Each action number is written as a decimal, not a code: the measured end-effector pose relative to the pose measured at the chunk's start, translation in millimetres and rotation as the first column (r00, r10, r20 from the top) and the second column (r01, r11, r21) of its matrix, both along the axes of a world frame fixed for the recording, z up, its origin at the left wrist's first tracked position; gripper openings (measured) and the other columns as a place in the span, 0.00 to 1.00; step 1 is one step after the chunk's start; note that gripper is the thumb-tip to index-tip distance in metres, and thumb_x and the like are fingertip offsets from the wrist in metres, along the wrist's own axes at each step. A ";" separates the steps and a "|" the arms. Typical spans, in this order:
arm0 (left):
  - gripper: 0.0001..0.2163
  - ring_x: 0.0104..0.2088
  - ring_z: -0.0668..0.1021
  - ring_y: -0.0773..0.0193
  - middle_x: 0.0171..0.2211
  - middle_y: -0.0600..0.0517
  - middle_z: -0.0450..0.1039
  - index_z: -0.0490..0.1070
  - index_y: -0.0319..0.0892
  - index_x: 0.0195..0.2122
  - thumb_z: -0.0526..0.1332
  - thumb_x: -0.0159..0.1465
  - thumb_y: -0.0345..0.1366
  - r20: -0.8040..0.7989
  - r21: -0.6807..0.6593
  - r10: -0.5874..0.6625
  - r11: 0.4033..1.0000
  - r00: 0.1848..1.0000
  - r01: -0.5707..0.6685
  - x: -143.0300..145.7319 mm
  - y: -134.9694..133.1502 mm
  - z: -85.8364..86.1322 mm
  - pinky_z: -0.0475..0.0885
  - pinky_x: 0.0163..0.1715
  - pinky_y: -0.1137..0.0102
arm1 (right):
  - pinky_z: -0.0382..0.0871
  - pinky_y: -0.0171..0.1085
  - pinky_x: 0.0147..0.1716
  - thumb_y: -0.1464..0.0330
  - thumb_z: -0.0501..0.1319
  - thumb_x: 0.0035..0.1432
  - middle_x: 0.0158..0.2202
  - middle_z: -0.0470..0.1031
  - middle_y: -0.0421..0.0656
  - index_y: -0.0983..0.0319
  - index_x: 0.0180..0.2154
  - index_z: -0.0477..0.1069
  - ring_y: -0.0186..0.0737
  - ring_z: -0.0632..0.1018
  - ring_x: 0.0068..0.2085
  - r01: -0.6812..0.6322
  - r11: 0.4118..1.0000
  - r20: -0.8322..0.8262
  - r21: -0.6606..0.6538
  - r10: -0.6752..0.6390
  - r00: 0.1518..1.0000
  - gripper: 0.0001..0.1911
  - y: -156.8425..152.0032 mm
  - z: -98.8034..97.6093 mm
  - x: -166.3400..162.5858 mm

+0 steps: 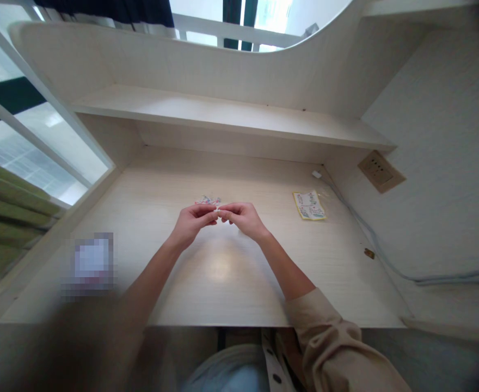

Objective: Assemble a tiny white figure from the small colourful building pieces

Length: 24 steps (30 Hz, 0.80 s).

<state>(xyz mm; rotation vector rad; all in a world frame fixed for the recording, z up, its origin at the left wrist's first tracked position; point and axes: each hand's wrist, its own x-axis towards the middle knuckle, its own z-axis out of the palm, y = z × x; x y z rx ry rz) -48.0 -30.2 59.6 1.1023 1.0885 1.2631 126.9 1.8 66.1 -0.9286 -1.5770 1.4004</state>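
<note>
My left hand (191, 222) and my right hand (243, 216) meet above the middle of the desk, thumbs and forefingers pinched. Between their fingertips is a tiny white piece (217, 210), too small to name and held from both sides. Just behind the fingers lies a small heap of red, blue and white bits (208, 201) on the desk, partly hidden by my left hand. To the right of my hands, a printed sheet with a yellow border (309, 206) lies flat.
The pale wooden desk (223, 294) has a shelf (231, 120) along its back. A white plug-like block (317, 174), grey cables (357, 218), a small brown piece (369, 253) and a wall socket (381, 171) are at right. A blurred-out item (91, 261) lies at left.
</note>
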 end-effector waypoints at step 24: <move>0.19 0.35 0.80 0.61 0.36 0.46 0.80 0.80 0.38 0.40 0.74 0.48 0.41 0.111 -0.079 0.002 0.997 0.994 0.007 4.1 -4.1 4.1 0.77 0.44 0.61 | 0.68 0.33 0.33 0.55 0.58 0.60 0.27 0.74 0.41 0.64 0.34 0.75 0.33 0.74 0.30 -0.044 0.990 0.078 0.137 0.033 0.996 0.19 -4.5 -2.9 7.6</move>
